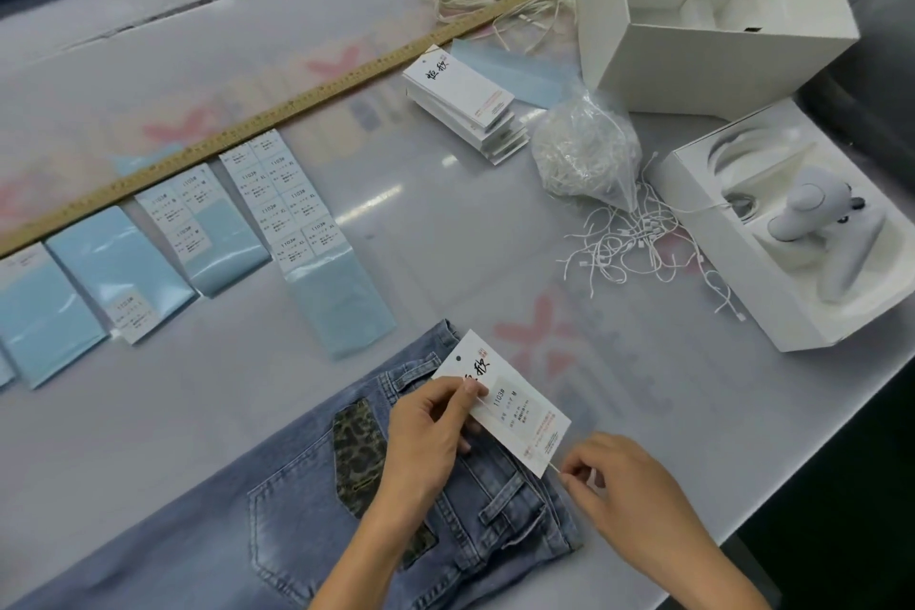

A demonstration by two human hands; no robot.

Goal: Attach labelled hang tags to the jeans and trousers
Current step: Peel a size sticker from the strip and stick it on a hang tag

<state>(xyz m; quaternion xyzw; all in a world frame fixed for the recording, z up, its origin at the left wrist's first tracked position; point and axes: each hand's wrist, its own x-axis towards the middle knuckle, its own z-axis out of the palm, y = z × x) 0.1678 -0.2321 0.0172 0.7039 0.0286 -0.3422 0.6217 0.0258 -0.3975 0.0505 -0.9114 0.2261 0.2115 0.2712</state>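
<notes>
Jeans (307, 500) lie flat at the table's (208, 411) 6 o'clock edge, with the labelled hang tag (515, 411) over the waistband. Left hand (426, 441) pinches the tag's upper end. Right hand (629, 480), at the tag's 4 o'clock corner, pinches a thin white string (553, 467); a spare tag stack (465, 102) sits at 12 o'clock.

Faded blue jeans (307, 525) with a leopard-print patch lay flat on the table, waistband to the right. A white hang tag (515, 416) with a size sticker sat tilted over the waistband, a thin white string (550, 465) poking from its lower corner.
</notes>
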